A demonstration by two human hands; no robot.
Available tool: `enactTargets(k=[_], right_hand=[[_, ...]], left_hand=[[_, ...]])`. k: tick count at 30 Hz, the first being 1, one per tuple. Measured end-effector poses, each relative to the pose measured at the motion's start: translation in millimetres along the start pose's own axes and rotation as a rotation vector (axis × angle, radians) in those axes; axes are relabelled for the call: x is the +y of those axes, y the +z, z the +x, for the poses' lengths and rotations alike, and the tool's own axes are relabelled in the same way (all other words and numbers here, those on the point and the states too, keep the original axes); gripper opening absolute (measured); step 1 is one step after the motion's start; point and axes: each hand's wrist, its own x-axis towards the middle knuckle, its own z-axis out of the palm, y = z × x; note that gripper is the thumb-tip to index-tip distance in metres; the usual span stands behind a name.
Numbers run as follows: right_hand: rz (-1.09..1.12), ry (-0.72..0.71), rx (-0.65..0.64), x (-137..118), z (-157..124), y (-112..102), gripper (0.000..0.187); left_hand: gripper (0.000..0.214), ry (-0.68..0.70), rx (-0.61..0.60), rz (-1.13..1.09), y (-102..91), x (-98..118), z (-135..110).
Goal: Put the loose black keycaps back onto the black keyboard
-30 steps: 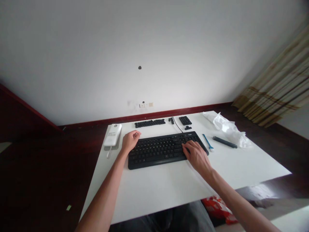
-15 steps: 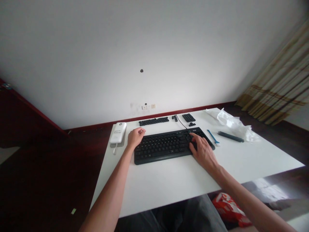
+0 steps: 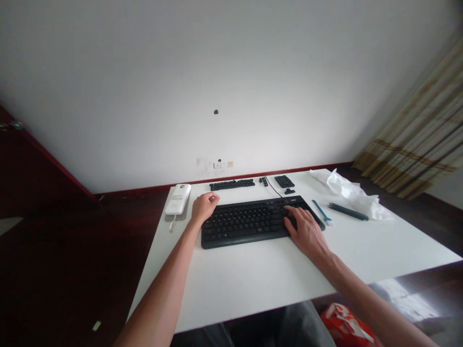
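Note:
A black keyboard (image 3: 249, 220) lies across the middle of the white table (image 3: 253, 274). My left hand (image 3: 204, 206) rests at the keyboard's upper left corner, fingers curled in a loose fist with nothing visible in them. My right hand (image 3: 306, 229) lies on the right end of the keyboard, fingers stretched over the keys. Behind the keyboard sit a row of loose black keycaps (image 3: 232, 184), a small cluster of keycaps (image 3: 265, 181) and a block of keycaps (image 3: 284, 181).
A white device with a cord (image 3: 177, 200) sits at the table's left. To the right lie a blue tool (image 3: 321, 211), a dark pen-like tool (image 3: 347, 211) and crumpled white plastic (image 3: 347, 193). A red bag (image 3: 347, 327) is on the floor.
My right hand slid from the keyboard's middle-right keys to its right end. The left hand stays at the upper left corner. The view shifted slightly.

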Motion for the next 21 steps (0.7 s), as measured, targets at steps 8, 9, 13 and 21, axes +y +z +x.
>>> enactTargets(k=[8,9,13,21], right_hand=[[-0.008,0.008,-0.036,-2.0,1.0,-1.9,0.028],[0.001,0.011,-0.036,-1.4,0.8,-1.7,0.028],[0.079,0.046,-0.012,3.8,1.9,-0.5,0.030],[0.125,0.025,0.078,17.3,74.8,-1.1,0.037]], left_hand=[[0.026,0.002,-0.001,-0.016,0.5,-0.7,0.4],[0.026,0.000,-0.003,-0.017,0.6,-0.5,0.3],[0.026,-0.001,-0.003,-0.010,0.9,0.3,0.1],[0.025,0.005,-0.001,-0.025,0.9,0.6,0.1]])
